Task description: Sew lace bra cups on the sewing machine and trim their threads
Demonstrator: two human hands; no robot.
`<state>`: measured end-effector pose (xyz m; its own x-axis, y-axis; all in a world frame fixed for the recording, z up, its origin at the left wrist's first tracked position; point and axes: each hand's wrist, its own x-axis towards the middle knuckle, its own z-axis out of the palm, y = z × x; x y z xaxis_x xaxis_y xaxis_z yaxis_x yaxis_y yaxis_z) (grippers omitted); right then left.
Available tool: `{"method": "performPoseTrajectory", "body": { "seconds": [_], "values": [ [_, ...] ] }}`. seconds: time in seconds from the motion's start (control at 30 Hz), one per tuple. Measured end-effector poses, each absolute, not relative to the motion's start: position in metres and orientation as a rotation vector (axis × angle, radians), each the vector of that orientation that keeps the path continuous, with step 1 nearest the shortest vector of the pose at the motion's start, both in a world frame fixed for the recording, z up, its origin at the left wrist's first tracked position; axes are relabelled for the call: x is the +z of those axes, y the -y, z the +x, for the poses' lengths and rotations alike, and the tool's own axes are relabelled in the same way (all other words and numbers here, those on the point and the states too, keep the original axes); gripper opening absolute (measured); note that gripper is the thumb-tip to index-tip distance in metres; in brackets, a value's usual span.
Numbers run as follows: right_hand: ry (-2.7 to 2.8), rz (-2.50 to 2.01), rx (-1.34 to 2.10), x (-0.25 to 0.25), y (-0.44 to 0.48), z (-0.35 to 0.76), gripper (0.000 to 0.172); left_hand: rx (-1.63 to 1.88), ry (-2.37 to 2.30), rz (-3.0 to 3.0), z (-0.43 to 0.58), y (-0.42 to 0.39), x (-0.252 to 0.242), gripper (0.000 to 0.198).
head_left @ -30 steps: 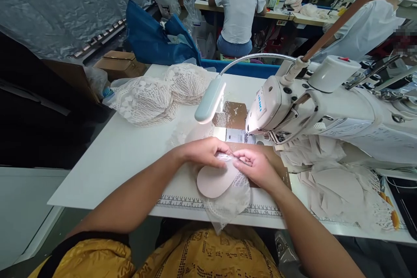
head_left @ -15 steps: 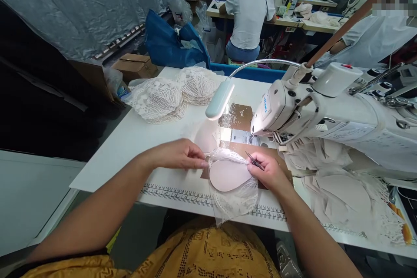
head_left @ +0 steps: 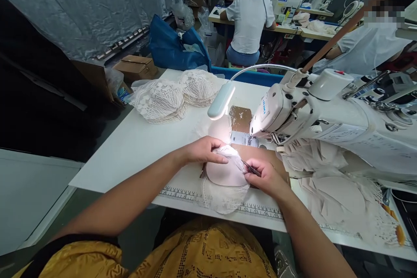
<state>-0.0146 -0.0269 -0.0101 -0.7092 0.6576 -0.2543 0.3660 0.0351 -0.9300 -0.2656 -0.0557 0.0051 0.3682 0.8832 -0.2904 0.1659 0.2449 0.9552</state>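
A pale pink cup with white lace [head_left: 224,173] lies near the table's front edge, its lace hanging toward the printed ruler [head_left: 260,211]. My left hand [head_left: 210,150] pinches the lace at the cup's upper left edge. At the cup's right side, my right hand [head_left: 265,174] is closed round small dark thread snips [head_left: 251,168], its fingertips touching the lace edge. A second pale cup [head_left: 220,128] lies just behind, under the lamp [head_left: 221,102]. The sewing machine [head_left: 270,110] stands behind my right hand.
Stacked lace cups [head_left: 159,100] lie at the table's back left. More pale pieces [head_left: 339,195] are piled at the right. A blue bag [head_left: 176,47] and a carton [head_left: 137,67] stand beyond the table. A person in white [head_left: 249,24] sits farther back.
My left hand has moved right onto the lace and closed on it. The cup has turned and shifted slightly left. The snips remain in my right hand.
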Motion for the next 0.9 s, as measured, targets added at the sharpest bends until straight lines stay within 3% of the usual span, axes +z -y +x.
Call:
{"method": "performPoseTrajectory", "body": {
  "seconds": [0.27,0.43,0.67,0.9],
  "values": [
    [2.094,-1.104,1.700,-0.009,0.027,-0.014,0.002,0.681,-0.984,0.806,-0.247,0.058,0.000,0.038],
    [2.020,-1.138,1.763,-0.010,0.028,-0.013,0.011,0.675,-1.116,0.834,-0.242,0.062,-0.002,0.048],
    [2.131,-1.124,1.657,-0.013,0.027,-0.011,0.007,0.710,-1.026,0.897,-0.243,0.064,0.000,0.028],
    [1.994,-1.051,1.560,-0.016,0.023,-0.012,0.030,0.746,-1.069,1.085,-0.242,0.063,-0.004,0.024]
  ]
}}
